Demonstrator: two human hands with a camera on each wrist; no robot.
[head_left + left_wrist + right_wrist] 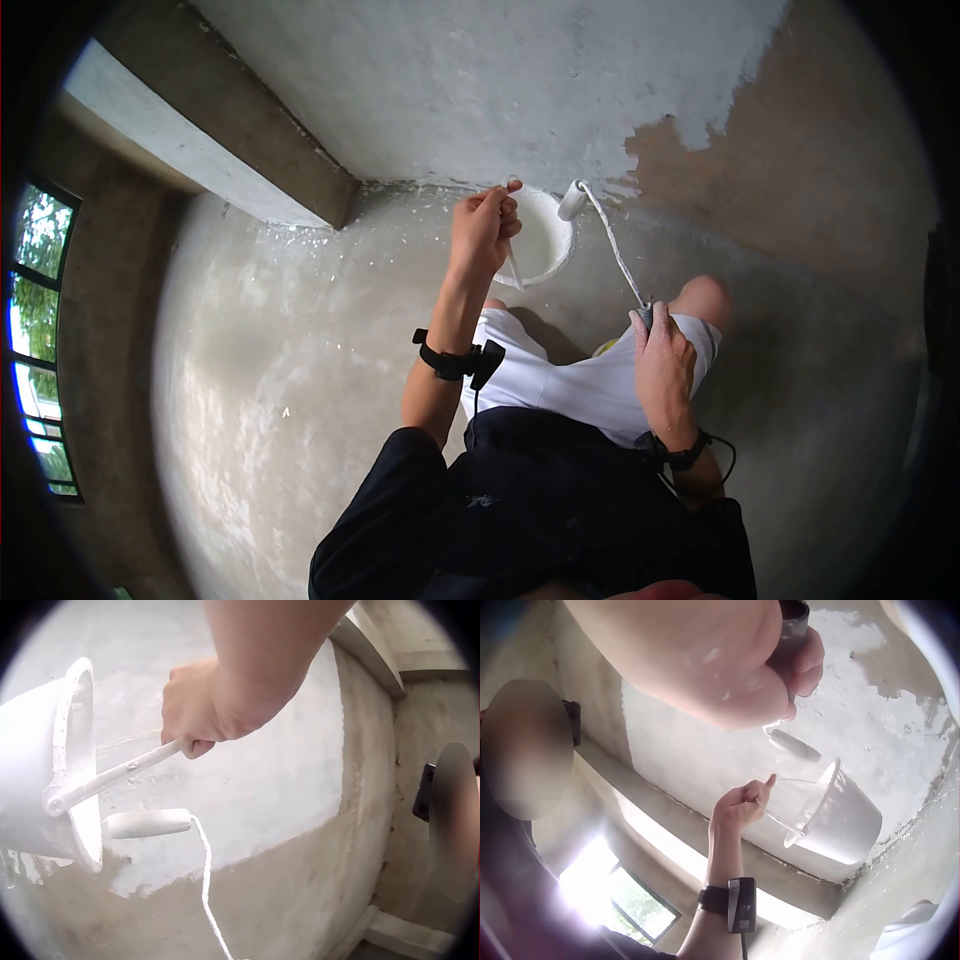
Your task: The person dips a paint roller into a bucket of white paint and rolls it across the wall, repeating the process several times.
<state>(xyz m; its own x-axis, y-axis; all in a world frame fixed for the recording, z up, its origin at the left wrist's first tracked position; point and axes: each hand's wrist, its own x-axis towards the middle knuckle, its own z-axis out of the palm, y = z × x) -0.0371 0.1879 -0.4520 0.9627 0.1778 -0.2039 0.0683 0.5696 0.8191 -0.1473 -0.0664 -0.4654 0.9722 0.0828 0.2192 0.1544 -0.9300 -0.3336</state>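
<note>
My left hand [482, 232] grips the handle [112, 777] of a white bucket [30, 769]. White liquid that looks like paint shows inside the bucket in the head view. My right hand [664, 365] holds a paint roller by its dark grip [789, 649], close over my right thigh. The roller's thin frame [612, 240] is coated white and runs forward to the white roller sleeve [571, 202]. In the head view the sleeve overlaps the bucket's right rim; in the left wrist view the sleeve [150, 823] appears by the bucket's mouth.
Ahead stands a wall [500, 90] coated white, with a bare brown area [800, 170] at right. A ledge-like beam [230, 110] juts out at left. White spatters dot the concrete floor [300, 330]. A window [40, 330] is at far left.
</note>
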